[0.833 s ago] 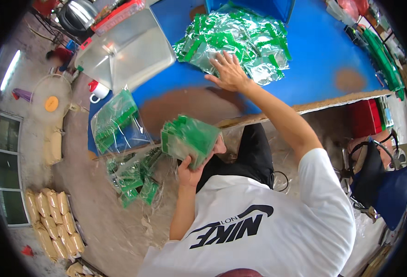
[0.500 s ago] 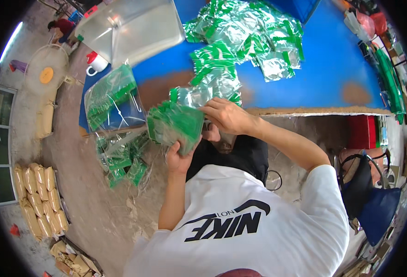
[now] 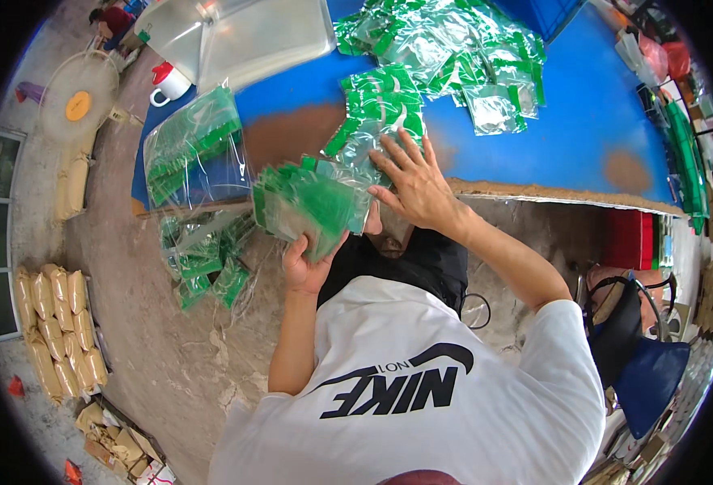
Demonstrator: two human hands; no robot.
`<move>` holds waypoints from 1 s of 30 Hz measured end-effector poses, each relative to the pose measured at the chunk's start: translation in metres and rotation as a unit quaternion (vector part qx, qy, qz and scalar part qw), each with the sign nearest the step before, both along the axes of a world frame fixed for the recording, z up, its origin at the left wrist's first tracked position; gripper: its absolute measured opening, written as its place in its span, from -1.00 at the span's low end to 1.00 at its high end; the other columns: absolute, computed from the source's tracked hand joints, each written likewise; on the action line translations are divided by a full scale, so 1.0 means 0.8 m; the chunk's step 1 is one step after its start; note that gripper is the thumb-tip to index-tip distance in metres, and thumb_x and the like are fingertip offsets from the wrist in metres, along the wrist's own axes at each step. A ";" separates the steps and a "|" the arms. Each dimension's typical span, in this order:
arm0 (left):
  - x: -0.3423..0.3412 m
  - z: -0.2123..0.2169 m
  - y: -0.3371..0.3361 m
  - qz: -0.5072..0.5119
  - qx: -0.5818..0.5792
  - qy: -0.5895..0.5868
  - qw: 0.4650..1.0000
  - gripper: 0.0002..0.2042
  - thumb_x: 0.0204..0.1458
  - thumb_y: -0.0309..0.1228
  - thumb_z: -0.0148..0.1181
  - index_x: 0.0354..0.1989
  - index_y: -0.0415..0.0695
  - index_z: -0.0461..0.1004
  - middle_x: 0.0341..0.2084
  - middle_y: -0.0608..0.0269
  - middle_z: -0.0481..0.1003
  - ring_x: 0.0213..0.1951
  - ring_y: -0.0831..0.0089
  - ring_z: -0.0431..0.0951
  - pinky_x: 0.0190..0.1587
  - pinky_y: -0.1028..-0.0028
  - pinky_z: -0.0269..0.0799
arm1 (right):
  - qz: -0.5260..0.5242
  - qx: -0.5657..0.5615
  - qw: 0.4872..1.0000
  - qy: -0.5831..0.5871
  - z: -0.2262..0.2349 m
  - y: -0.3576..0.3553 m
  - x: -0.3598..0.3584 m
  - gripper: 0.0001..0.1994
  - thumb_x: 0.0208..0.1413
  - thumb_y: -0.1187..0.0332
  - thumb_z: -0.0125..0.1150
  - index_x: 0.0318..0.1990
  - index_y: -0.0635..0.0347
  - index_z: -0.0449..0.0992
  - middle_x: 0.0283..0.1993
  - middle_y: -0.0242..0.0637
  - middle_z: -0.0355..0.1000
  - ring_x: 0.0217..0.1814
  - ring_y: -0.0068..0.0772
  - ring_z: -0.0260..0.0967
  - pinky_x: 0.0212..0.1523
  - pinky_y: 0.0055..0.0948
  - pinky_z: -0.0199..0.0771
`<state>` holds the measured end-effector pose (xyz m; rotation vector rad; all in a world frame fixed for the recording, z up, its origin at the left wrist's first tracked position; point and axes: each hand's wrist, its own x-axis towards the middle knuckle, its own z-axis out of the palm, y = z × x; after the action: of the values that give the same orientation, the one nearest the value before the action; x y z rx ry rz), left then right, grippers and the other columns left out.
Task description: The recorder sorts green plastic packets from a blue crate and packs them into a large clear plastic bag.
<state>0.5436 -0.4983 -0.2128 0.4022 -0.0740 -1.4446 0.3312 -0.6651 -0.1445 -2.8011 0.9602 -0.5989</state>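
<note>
In my left hand (image 3: 306,265) is a fanned stack of green-and-clear plastic packets (image 3: 312,202), gripped at its lower edge just off the table's front. My right hand (image 3: 414,184) is open, fingers spread, at the near end of a row of overlapping packets (image 3: 380,105) on the blue table (image 3: 567,153). Its fingertips lie over the shiny film of that row; whether they press on it I cannot tell. The thumb points toward the right edge of the held stack. Farther back spreads a heap of similar shiny packets (image 3: 453,40).
A clear bag of green packets (image 3: 194,145) lies on the table's left end, with more bagged packets (image 3: 207,263) below it. Behind stand a white mug with a red lid (image 3: 170,84) and a large metal tray (image 3: 267,40). A round fan (image 3: 77,89) stands left.
My right hand has left the edge of the held stack, moved a little right, and opened with fingers spread over the row. The left hand still grips the stack, which looks more fanned.
</note>
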 end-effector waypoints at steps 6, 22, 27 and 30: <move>-0.016 0.009 -0.005 -0.009 0.004 -0.034 0.999 -0.25 -0.01 -0.42 0.32 0.37 -0.15 0.09 0.32 0.04 0.22 0.37 -0.03 0.17 0.40 -0.25 -0.03 | 0.088 0.105 0.985 -0.107 0.011 0.020 0.027 -0.48 0.32 0.19 -0.04 0.31 0.33 0.22 0.30 0.12 0.27 0.39 0.09 0.17 0.40 -0.03 0.10; 0.017 -0.052 0.015 -0.027 0.023 -0.019 0.999 -0.43 -0.01 -0.41 0.32 0.23 -0.17 0.34 0.19 0.05 0.39 0.27 0.02 0.33 0.32 -0.15 0.19 | -0.036 -0.062 0.997 0.002 -0.019 -0.069 -0.015 -0.56 0.20 0.15 0.20 0.12 0.23 0.44 0.17 -0.01 0.42 0.21 0.03 0.37 0.21 -0.10 0.38; 0.015 -0.035 0.016 -0.040 -0.029 -0.056 0.997 -0.30 -0.14 -0.49 0.42 0.26 -0.14 0.29 0.17 0.12 0.40 0.25 0.13 0.36 0.29 0.06 0.30 | -0.039 -0.030 0.981 -0.188 0.008 -0.074 -0.009 -0.72 0.24 0.27 0.15 0.00 0.26 0.48 -0.03 0.00 0.51 0.01 -0.09 0.51 -0.01 -0.19 0.50; 0.006 0.000 0.003 -0.104 -0.072 -0.054 0.991 -0.23 -0.12 -0.42 0.42 0.34 -0.15 0.23 0.33 0.06 0.23 0.40 0.00 0.11 0.36 -0.35 -0.14 | -0.194 0.256 0.902 -0.288 0.055 -0.015 0.008 -0.76 0.27 0.32 0.11 -0.03 0.29 0.49 -0.15 0.02 0.52 -0.12 -0.09 0.54 -0.12 -0.21 0.50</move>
<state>0.5482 -0.4957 -0.2125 0.3627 -0.3135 -1.6098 0.3375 -0.6775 -0.1001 -1.8212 1.2954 -0.9749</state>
